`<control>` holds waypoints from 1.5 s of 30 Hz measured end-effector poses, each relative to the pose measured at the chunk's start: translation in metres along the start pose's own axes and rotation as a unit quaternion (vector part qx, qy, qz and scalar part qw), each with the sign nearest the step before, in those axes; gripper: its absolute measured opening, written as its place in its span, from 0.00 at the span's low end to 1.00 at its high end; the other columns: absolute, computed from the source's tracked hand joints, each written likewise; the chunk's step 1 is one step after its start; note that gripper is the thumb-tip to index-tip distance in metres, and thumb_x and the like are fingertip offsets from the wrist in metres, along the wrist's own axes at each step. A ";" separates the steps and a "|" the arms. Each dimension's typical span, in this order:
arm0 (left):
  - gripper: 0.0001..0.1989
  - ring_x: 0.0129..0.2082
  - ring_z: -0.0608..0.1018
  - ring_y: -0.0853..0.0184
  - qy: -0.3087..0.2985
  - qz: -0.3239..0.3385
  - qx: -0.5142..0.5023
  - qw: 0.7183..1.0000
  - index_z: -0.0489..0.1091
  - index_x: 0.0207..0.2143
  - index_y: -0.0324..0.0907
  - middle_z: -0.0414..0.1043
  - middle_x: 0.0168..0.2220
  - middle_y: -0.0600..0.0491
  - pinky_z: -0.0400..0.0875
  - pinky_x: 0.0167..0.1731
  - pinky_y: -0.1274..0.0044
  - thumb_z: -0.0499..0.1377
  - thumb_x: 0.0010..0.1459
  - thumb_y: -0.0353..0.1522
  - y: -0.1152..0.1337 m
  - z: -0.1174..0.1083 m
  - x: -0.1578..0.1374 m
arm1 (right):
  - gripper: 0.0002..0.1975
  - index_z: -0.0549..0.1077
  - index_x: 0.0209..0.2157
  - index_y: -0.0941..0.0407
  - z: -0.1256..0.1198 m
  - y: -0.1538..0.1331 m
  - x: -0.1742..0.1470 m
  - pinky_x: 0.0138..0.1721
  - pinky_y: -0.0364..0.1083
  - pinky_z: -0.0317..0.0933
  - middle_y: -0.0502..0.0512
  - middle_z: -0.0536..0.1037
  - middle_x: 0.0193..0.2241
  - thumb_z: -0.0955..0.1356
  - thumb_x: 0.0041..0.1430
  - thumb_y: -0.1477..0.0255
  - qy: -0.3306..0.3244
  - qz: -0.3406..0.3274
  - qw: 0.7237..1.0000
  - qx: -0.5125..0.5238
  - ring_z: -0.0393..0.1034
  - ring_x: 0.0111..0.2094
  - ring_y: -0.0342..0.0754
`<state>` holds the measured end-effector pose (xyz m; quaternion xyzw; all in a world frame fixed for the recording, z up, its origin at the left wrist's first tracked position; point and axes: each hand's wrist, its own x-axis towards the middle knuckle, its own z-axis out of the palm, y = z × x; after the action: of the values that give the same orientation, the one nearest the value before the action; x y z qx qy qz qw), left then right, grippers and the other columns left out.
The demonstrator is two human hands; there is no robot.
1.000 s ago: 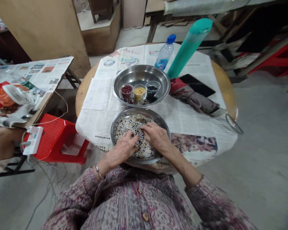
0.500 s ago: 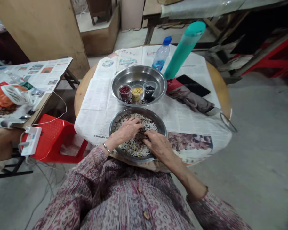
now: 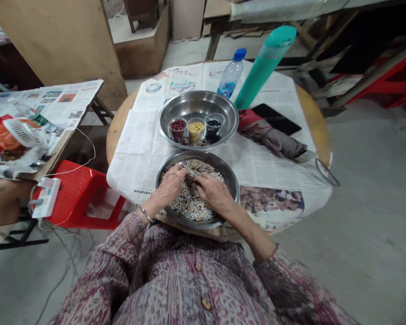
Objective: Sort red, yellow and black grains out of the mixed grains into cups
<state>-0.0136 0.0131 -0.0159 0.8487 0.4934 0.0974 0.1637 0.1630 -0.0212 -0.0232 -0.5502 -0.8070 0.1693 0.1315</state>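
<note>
A steel basin [image 3: 236, 185] close to my body holds a mix of white grains [image 3: 193, 208] with red, yellow and dark beans in it. My left hand [image 3: 172, 184] is over the basin's left part, its fingers curled down into the mix. From the right, my right hand [image 3: 214, 192] reaches in, fingers bent and pressed together near the middle. What lies between the fingertips is hidden. Behind stands a second steel basin [image 3: 198, 100] with three clear cups: red beans [image 3: 178, 125], yellow beans [image 3: 196, 127] and black beans [image 3: 212, 124]. Loose beans lie beside the cups.
Newspaper [image 3: 135, 149] covers the round table. A water bottle [image 3: 230, 74], a teal cylinder [image 3: 265, 67], a folded umbrella [image 3: 274, 137] and a dark phone or tablet [image 3: 277, 118] sit behind and right. A red stool [image 3: 71, 194] carries a power strip [image 3: 46, 197]. Another person's leg [image 3: 6, 203] shows left.
My hands have moved apart: the left has drawn back leftward from the middle of the mix, and the right has shifted slightly up and left. The basins and cups keep their places.
</note>
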 end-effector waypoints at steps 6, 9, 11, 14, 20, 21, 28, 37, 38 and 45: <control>0.07 0.42 0.73 0.66 -0.088 0.092 -0.054 0.990 0.72 0.41 0.39 0.69 0.40 0.51 0.72 0.49 0.72 0.54 0.68 0.28 0.024 -0.011 -0.024 | 0.08 0.75 0.41 0.54 -0.016 0.013 -0.041 0.44 0.47 0.66 0.55 0.76 0.38 0.64 0.64 0.75 -0.061 -0.091 0.993 0.051 0.73 0.41 0.49; 0.09 0.47 0.72 0.63 -0.117 0.160 -0.060 0.978 0.72 0.46 0.41 0.68 0.46 0.50 0.71 0.50 0.72 0.62 0.64 0.34 0.032 -0.013 -0.042 | 0.08 0.75 0.42 0.54 -0.020 0.021 -0.053 0.44 0.48 0.68 0.57 0.76 0.39 0.65 0.62 0.74 -0.043 -0.086 0.995 0.021 0.73 0.43 0.51; 0.11 0.50 0.71 0.61 -0.127 0.204 -0.041 0.970 0.72 0.48 0.43 0.67 0.48 0.49 0.71 0.51 0.70 0.63 0.63 0.33 0.031 -0.010 -0.044 | 0.14 0.73 0.48 0.54 -0.017 0.023 -0.054 0.44 0.49 0.68 0.59 0.75 0.44 0.68 0.59 0.74 -0.007 -0.066 0.998 -0.006 0.72 0.47 0.54; 0.09 0.49 0.71 0.63 -0.110 0.196 -0.003 0.974 0.73 0.46 0.43 0.68 0.47 0.49 0.70 0.51 0.71 0.55 0.66 0.26 0.024 -0.003 -0.027 | 0.17 0.71 0.51 0.55 -0.008 0.024 -0.043 0.45 0.50 0.67 0.61 0.75 0.46 0.66 0.60 0.75 0.029 -0.044 0.998 -0.031 0.71 0.47 0.55; 0.16 0.49 0.70 0.62 -0.028 0.101 0.043 0.994 0.72 0.48 0.40 0.68 0.48 0.47 0.70 0.51 0.70 0.48 0.66 0.21 0.018 -0.002 0.019 | 0.15 0.74 0.41 0.58 -0.007 0.021 -0.017 0.40 0.48 0.63 0.64 0.77 0.38 0.59 0.62 0.81 0.042 0.050 0.995 -0.082 0.72 0.38 0.53; 0.15 0.51 0.69 0.60 -0.011 0.081 0.054 0.995 0.71 0.50 0.40 0.67 0.51 0.46 0.70 0.52 0.69 0.50 0.66 0.23 0.020 -0.003 0.024 | 0.15 0.74 0.42 0.58 -0.008 0.021 -0.016 0.40 0.48 0.63 0.64 0.77 0.39 0.59 0.61 0.82 0.052 0.058 0.993 -0.084 0.72 0.39 0.54; 0.21 0.57 0.66 0.52 -0.068 0.124 0.072 0.987 0.71 0.53 0.43 0.64 0.56 0.45 0.66 0.57 0.59 0.65 0.60 0.40 0.035 0.002 0.021 | 0.21 0.73 0.49 0.60 -0.007 0.024 -0.021 0.47 0.51 0.65 0.66 0.77 0.44 0.58 0.57 0.83 0.113 0.069 0.990 -0.042 0.71 0.46 0.57; 0.14 0.48 0.70 0.61 -0.088 0.097 0.094 0.987 0.72 0.44 0.40 0.68 0.46 0.47 0.72 0.47 0.72 0.49 0.65 0.20 0.012 -0.013 -0.025 | 0.13 0.77 0.41 0.55 -0.014 0.014 -0.037 0.47 0.49 0.66 0.58 0.78 0.39 0.62 0.65 0.77 0.010 -0.023 0.999 0.035 0.73 0.43 0.51; 0.14 0.49 0.69 0.60 -0.080 0.075 0.103 0.989 0.71 0.45 0.40 0.68 0.47 0.47 0.72 0.47 0.71 0.49 0.65 0.21 0.009 -0.016 -0.031 | 0.12 0.78 0.41 0.54 -0.014 0.008 -0.040 0.46 0.48 0.66 0.57 0.78 0.39 0.62 0.65 0.76 -0.029 -0.049 0.998 0.038 0.73 0.42 0.50; 0.15 0.55 0.66 0.56 -0.028 -0.022 0.124 0.992 0.64 0.53 0.40 0.61 0.57 0.42 0.72 0.52 0.65 0.50 0.66 0.24 0.011 -0.021 -0.055 | 0.12 0.77 0.45 0.56 -0.002 -0.028 -0.023 0.44 0.46 0.65 0.59 0.75 0.44 0.63 0.67 0.75 -0.116 -0.148 0.982 -0.024 0.67 0.49 0.51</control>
<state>-0.0385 -0.0356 0.0071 0.8535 0.5158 0.0082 0.0734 0.1480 -0.0516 -0.0104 -0.4042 -0.8931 0.1914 0.0479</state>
